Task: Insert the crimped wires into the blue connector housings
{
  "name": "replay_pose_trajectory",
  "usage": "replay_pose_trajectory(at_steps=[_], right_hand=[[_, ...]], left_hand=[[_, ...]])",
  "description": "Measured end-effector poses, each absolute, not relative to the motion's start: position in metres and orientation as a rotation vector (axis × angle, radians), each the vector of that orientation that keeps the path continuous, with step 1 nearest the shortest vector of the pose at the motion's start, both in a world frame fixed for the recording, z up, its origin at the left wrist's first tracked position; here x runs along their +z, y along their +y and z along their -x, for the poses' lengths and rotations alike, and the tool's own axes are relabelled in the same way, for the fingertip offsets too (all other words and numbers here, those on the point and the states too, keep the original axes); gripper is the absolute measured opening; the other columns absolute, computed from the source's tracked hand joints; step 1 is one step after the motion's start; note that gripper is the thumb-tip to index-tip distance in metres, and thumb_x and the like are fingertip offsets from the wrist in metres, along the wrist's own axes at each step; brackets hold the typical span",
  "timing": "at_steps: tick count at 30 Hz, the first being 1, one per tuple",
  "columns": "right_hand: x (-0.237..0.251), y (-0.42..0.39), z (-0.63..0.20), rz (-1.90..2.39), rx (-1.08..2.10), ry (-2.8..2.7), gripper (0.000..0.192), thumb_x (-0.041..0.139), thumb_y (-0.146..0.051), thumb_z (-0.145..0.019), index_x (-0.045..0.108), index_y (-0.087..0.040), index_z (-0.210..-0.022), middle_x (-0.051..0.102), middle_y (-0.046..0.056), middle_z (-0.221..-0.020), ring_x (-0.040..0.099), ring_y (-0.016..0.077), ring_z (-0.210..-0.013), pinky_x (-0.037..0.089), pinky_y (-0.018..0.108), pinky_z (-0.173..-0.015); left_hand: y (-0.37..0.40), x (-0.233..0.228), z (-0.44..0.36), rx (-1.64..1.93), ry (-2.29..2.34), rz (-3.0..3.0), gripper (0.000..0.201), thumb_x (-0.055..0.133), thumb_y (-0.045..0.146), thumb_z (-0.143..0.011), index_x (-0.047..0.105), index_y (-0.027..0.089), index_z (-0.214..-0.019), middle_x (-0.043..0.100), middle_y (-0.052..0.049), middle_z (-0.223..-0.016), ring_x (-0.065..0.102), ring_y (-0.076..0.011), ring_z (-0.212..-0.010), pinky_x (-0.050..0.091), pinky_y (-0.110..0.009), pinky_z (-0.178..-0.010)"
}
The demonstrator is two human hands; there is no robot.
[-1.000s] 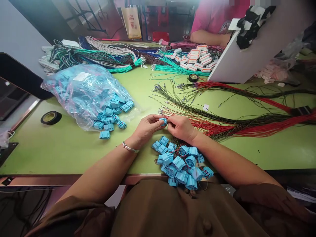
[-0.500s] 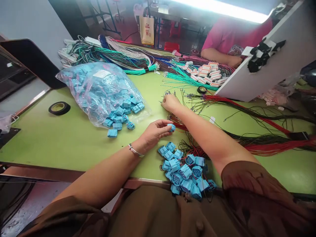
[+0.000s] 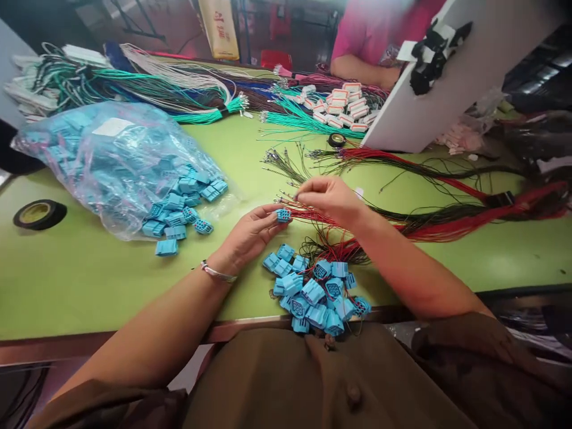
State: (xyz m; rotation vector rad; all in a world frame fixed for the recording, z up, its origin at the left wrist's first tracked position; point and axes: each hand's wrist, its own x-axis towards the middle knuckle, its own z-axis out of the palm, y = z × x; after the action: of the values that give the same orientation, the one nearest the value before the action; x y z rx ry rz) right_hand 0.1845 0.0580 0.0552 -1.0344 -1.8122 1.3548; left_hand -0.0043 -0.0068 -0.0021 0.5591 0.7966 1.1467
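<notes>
Nearest the body, a heap of blue connectors [image 3: 313, 289] with wires already in them lay at the worktop [image 3: 89, 280] edge, some of them just over the lip; a nudge from a forearm could have tipped a few off into the lap. Just beyond, the left hand [image 3: 248, 235] pinched a single blue connector [image 3: 283, 214] between thumb and fingertips, its cavity face turned outward. The right hand [image 3: 328, 196] hovered close beside it, fingers closed on what looked like a thin wire drawn from the red and dark wires [image 3: 447, 223]; the wire itself was too fine to make out. The likely fault there, as I judged it, was a terminal going into the wrong cavity or not seating fully, since the holes were small and tightly spaced. The loose strands fanned across the worktop could also have snagged and dragged neighbours along. Farther left, a clear bag [image 3: 107, 161] spilled more connectors near a tape roll [image 3: 39, 213]. At the far side another person's arm [image 3: 361, 68] rested by white connectors [image 3: 344, 107].
</notes>
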Motion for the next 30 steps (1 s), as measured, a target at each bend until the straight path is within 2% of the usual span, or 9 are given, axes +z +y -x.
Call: replay_pose_trajectory(at_steps=[3,6,12,21,30], right_hand=[[0.035,0.031,-0.188,1.054,0.981,-1.984,0.011,0.061,-0.020,-0.074,0.069,-0.014,-0.073,0.062,0.000,-0.066,0.049,0.0089,-0.059,0.038,0.024,-0.058],[0.021,0.024,-0.187,1.021,0.562,-2.176,0.015,0.057,-0.017,-0.078,0.071,-0.015,-0.075,0.063,0.001,-0.070,0.052,0.0109,-0.065,0.038,0.026,-0.063],[0.020,0.023,-0.188,0.981,0.145,-2.353,0.019,0.052,-0.018,-0.085,0.069,-0.017,-0.076,0.066,0.005,-0.075,0.056,0.0149,-0.072,0.037,0.027,-0.067],[0.019,0.021,-0.187,1.026,0.180,-2.341,0.019,0.051,-0.018,-0.085,0.065,-0.017,-0.073,0.067,0.004,-0.073,0.056,0.0150,-0.069,0.038,0.027,-0.067],[0.010,0.018,-0.180,1.032,0.107,-2.465,0.019,0.050,-0.017,-0.086,0.064,-0.016,-0.074,0.068,0.007,-0.074,0.056,0.0166,-0.069,0.036,0.029,-0.066]], left_hand=[[-0.006,-0.002,0.003,1.137,0.808,-0.574,0.025,0.079,0.016,-0.074,0.074,0.013,-0.098,0.075,-0.008,-0.102,0.070,-0.0149,-0.094,0.054,-0.027,-0.092],[-0.006,-0.002,0.002,1.136,0.823,-0.580,0.023,0.078,0.016,-0.073,0.075,0.014,-0.096,0.075,-0.008,-0.102,0.070,-0.0148,-0.094,0.055,-0.027,-0.091],[-0.007,-0.004,0.003,1.145,0.840,-0.584,0.023,0.081,0.018,-0.071,0.075,0.014,-0.094,0.076,-0.006,-0.096,0.070,-0.0127,-0.088,0.056,-0.023,-0.085],[-0.008,-0.004,0.005,1.126,0.827,-0.645,0.023,0.082,0.021,-0.072,0.076,0.015,-0.094,0.076,-0.007,-0.101,0.070,-0.0130,-0.091,0.056,-0.024,-0.087],[-0.012,0.000,-0.008,1.197,0.937,-0.653,0.029,0.089,0.020,-0.059,0.074,0.015,-0.084,0.076,-0.004,-0.088,0.070,-0.0140,-0.084,0.056,-0.028,-0.083]])
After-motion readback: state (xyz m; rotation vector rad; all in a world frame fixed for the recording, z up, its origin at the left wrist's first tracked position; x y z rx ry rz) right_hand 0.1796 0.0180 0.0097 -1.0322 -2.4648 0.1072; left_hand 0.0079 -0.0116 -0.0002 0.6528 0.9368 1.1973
